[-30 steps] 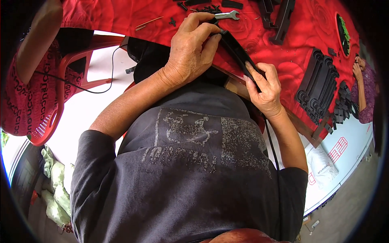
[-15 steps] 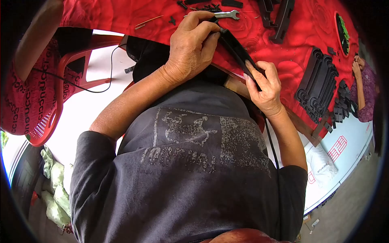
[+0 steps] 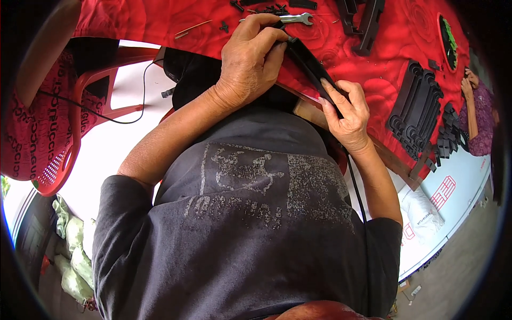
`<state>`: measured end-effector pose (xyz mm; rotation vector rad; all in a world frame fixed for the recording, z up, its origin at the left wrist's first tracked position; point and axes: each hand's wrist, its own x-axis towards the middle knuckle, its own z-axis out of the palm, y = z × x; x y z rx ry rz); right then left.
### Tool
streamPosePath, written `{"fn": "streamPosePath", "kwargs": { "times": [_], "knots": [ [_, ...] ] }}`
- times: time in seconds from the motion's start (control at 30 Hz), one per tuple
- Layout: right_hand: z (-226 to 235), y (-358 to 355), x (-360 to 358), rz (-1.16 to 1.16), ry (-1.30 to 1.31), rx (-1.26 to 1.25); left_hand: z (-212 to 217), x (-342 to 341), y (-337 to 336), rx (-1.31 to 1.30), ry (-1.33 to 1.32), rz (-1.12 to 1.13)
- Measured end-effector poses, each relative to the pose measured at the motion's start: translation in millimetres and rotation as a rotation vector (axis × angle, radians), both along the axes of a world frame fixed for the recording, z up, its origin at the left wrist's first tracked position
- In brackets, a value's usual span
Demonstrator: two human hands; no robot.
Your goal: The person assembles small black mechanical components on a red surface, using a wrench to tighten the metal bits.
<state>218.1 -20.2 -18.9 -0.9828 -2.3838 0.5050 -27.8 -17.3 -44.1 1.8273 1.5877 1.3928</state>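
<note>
A long black plastic bar is held slantwise over the near edge of the red tablecloth. My left hand is closed on its upper end, thumb and fingers pinching near the tip. Lower down, my right hand grips the other end, with fingers laid along its surface. Just beyond my left hand lies an open-ended wrench, partly hidden by my fingers. Small black screws or fittings are scattered behind it. Whatever sits under my left fingertips is hidden.
Stacked black plastic parts lie at the right, with small black blocks beside them. Farther back are black frame pieces and a round tray with green pieces. A co-worker's hands show far right; a red chair stands left.
My hands keep the same hold on the black bar. The whole view has shifted very slightly; nothing was taken up or let go.
</note>
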Motion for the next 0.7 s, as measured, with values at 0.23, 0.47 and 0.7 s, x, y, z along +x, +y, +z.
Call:
{"fn": "streamPosePath", "kwargs": {
  "times": [0.23,0.47,0.7],
  "knots": [
    [-4.9,-1.9,2.3,-0.023,0.063,0.062,0.9,-0.6,-1.1,-0.001,0.011,-0.003],
    [-3.6,-1.4,1.3,-0.024,0.065,0.074,-0.2,-1.6,-0.5,-0.014,0.033,-0.006],
    [-1.4,-0.2,1.5,-0.009,0.022,0.045,-0.6,-1.4,0.1,-0.022,0.046,-0.007]
  ]
}}
